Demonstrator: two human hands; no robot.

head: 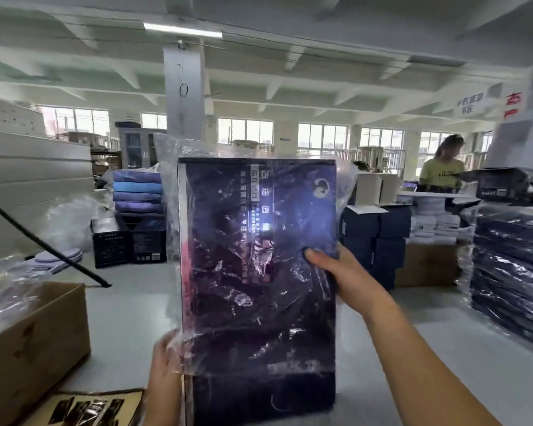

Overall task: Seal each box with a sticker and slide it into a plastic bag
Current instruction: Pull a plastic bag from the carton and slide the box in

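1 dark box (259,272) stands upright in front of the person, held between both hands above the pale table (130,318). The right hand (342,272) is clamped on its right edge about halfway up, thumb (313,255) flat on the printed front and the fingers hidden behind. The left hand (163,364) is at the lower left corner, blurred, its fingers closed on the loose rim of the plastic bag (170,155) against the box's edge. The bag covers the box from the top down to a line just beside the left hand; the strip of box below that line is bare. Slack film stands out above and to both sides of the top.

Left of the left hand is an open cardboard carton (34,333); just below that hand lies a brown sheet (86,410) with black shapes. Right of the right hand, well apart, rises a stack of film-wrapped dark boxes (511,272). Beyond it another person in a yellow shirt (442,172) stands at a table.
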